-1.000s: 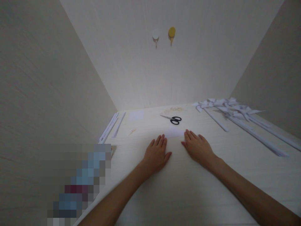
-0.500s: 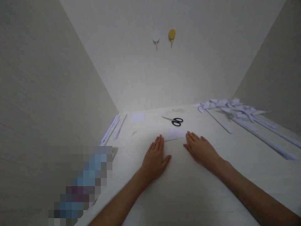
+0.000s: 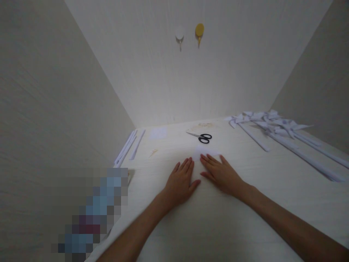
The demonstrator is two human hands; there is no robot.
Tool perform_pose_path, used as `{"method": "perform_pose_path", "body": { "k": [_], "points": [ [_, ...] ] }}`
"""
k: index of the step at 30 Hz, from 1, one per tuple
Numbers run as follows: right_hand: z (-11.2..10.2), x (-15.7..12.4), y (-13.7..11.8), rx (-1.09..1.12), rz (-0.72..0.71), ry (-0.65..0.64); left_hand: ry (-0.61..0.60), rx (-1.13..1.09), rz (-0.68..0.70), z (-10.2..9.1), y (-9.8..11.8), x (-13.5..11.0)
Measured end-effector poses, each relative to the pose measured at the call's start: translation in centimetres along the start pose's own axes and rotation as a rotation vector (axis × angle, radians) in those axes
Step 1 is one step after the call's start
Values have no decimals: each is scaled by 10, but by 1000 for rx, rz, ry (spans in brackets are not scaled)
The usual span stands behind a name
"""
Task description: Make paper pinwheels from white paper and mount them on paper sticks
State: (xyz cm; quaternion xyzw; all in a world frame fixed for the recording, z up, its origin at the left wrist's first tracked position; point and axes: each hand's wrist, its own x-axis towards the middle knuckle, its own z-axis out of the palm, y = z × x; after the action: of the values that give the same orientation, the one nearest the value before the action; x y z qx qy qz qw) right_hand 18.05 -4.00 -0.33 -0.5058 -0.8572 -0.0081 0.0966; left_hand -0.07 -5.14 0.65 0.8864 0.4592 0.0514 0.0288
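Observation:
A small sheet of white paper (image 3: 206, 150) lies on the pale table, its near edge partly covered by my fingers. My left hand (image 3: 181, 183) rests flat with fingers stretched out, its fingertips at the paper's left near corner. Palm down and fingers extended, my right hand (image 3: 221, 173) presses on the near edge of the same paper, close beside the left. Just beyond the paper lies a pair of scissors (image 3: 204, 138) with black handles, blades pointing left.
Several narrow paper strips (image 3: 125, 147) lie at the left edge. A flat white paper piece (image 3: 158, 133) sits near the back wall. Folded paper shapes (image 3: 272, 120) and long paper strips (image 3: 305, 156) lie at the right. Two hooks, one yellow (image 3: 199, 30), hang on the wall.
My right hand has slid left along the paper's near edge, toward my left hand. My left hand has stayed almost in place.

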Motion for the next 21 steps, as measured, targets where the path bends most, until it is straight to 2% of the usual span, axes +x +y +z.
{"method": "perform_pose_path", "body": {
  "k": [6, 11, 14, 21],
  "points": [
    [-9, -14, 37, -115, 188, 23, -14, -14, -3, -1, -2, 1],
    [-16, -14, 42, -172, 299, 37, -7, -33, -12, -1, -2, 0],
    [-12, -13, 45, -167, 358, 78, -3, -54, -14, 0, -2, 0],
    [5, 2, 47, -2, 92, 149, 25, -179, 10, -2, -4, -1]
  ]
}}
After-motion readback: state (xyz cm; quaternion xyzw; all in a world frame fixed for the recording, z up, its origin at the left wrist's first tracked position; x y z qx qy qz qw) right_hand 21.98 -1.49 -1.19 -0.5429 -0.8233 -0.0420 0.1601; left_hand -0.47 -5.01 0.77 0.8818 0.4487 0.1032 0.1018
